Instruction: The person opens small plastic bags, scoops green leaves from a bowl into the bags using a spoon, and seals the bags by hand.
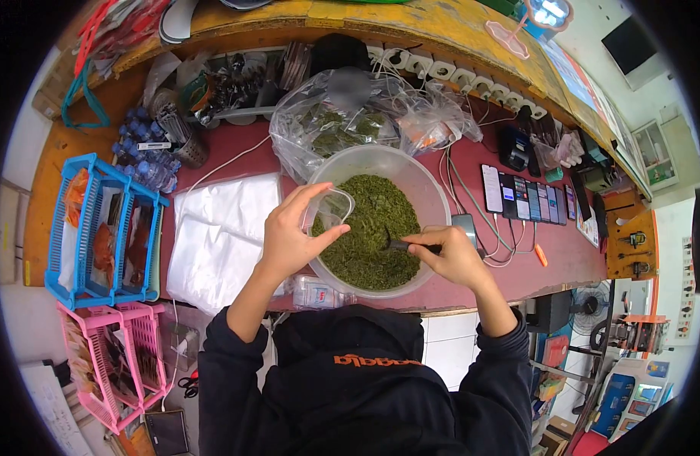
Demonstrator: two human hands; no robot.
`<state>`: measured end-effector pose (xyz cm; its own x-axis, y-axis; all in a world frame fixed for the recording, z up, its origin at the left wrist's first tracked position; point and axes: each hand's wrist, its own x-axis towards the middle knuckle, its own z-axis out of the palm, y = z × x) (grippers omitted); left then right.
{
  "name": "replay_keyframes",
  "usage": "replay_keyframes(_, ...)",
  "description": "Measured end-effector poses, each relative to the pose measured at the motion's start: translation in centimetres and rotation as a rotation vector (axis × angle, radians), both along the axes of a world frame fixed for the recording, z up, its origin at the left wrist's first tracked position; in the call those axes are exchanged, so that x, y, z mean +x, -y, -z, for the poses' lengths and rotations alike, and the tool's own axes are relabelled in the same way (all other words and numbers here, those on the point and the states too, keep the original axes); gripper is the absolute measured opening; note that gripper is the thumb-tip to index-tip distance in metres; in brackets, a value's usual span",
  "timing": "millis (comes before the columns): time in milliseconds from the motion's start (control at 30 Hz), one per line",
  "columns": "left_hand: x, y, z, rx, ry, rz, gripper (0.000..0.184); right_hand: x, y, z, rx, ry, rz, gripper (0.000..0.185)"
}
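My left hand (291, 226) holds a small clear plastic container (341, 199) by its rounded edge, thumb and fingers on either side. Whether it is a stiff cup or a soft bag I cannot tell. It is over the left side of a large translucent bowl (439, 199) full of chopped dried green leaves (376, 197). In my right hand (450, 257) is the dark handle of a spoon (398, 245); its tip is sunk in the leaves and hidden. A large clear bag (289, 114) with more green leaves inside lies behind the bowl.
Flat plastic bags (221, 258) are stacked left of the bowl. Blue baskets (80, 281) stand beyond them, a pink basket (99, 380) below. Several phones (523, 199) with cables lie on the right. A small plastic pack (319, 292) touches the table's front edge.
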<state>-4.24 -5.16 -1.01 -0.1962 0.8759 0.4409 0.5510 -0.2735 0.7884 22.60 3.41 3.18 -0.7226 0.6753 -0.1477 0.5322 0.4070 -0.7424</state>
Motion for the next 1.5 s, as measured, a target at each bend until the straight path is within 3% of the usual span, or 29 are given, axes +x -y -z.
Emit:
replay_keyframes(133, 1.0, 0.1, 0.5, -0.132, -0.147, 0.008, 0.058, -0.3, 0.5, -1.8, 0.286, -0.037, 0.087, 0.02)
replay_keyframes(300, 3.5, -0.5, 0.2, -0.177, -0.096, 0.041, 0.058, -1.3, 2.3, -2.3, 0.632, -0.005, 0.15, 0.024)
replay_keyframes(367, 3.9, -0.8, 0.4, -0.167, -0.087, 0.032, 0.058, -1.5, 2.4, -1.4, 1.004, 0.004, 0.059, 0.033)
replay_keyframes(600, 4.5, -0.7, -0.1, -0.21, 0.076, 0.02, 0.058, -1.4, 3.5, -0.8, 1.139, 0.089, 0.078, 0.042)
replay_keyframes(733, 4.1, -0.4, 0.4, -0.18, 0.052, -0.027, 0.058, -0.5, 3.4, -1.8, 1.106, -0.009, 0.218, 0.036)
replay_keyframes(800, 4.1, -0.1, 0.5, -0.086, -0.049, -0.155, 0.059, 0.1, 3.7, -2.6, 0.76, 0.117, 0.267, 0.03)
replay_keyframes(867, 5.1, 0.1, 0.5, -0.047, -0.081, -0.179, 0.061, -1.8, 3.6, -2.3, 0.693, 0.046, 0.227, 0.02)
replay_keyframes(933, 6.1, 0.3, 0.2, -0.005, -0.114, -0.202, 0.062, -4.8, 3.4, -0.9, 0.628, -0.257, 0.161, 0.01)
replay_keyframes(1000, 6.4, 0.5, -0.7, 0.025, -0.151, -0.139, 0.069, -4.8, 2.7, 0.3, 0.64, -0.23, 0.133, 0.009)
replay_keyframes(1033, 5.7, 0.5, -2.0, 0.023, -0.133, -0.141, 0.054, -4.8, 2.3, 0.6, 0.649, -0.202, 0.092, 0.008)
replay_keyframes(1067, 4.2, 0.2, -1.4, 0.02, -0.133, -0.149, 0.054, -4.4, 2.1, 0.5, 0.646, -0.204, 0.085, 0.008)
replay_keyframes(1133, 1.3, -0.5, -0.2, -0.053, 0.051, 0.348, 0.028, -3.2, 1.9, -0.3, 0.508, -0.258, -0.072, 0.013)
replay_keyframes(1167, 1.3, -0.4, -0.3, -0.133, 0.219, 0.458, 0.011, -2.9, 1.8, -0.9, 0.518, -0.249, -0.122, 0.017)
replay_keyframes(1200, 1.4, -0.4, -0.2, -0.128, 0.219, 0.462, 0.011, -2.9, 2.1, -1.6, 0.524, -0.248, -0.119, 0.017)
replay_keyframes(1300, 2.3, 0.0, 0.0, -0.146, 0.545, 0.413, 0.013, -2.8, 3.1, -1.6, -0.004, -0.451, 0.277, 0.014)
replay_keyframes(1400, 2.7, 0.2, 0.0, -0.204, 0.622, 0.375, 0.012, -2.1, 2.7, 0.4, -0.203, -0.435, 0.28, 0.012)
replay_keyframes(1500, 3.0, 0.6, -0.3, -0.245, 0.615, 0.402, 0.011, -2.0, 3.1, 1.1, -0.236, -0.532, 0.27, 0.009)
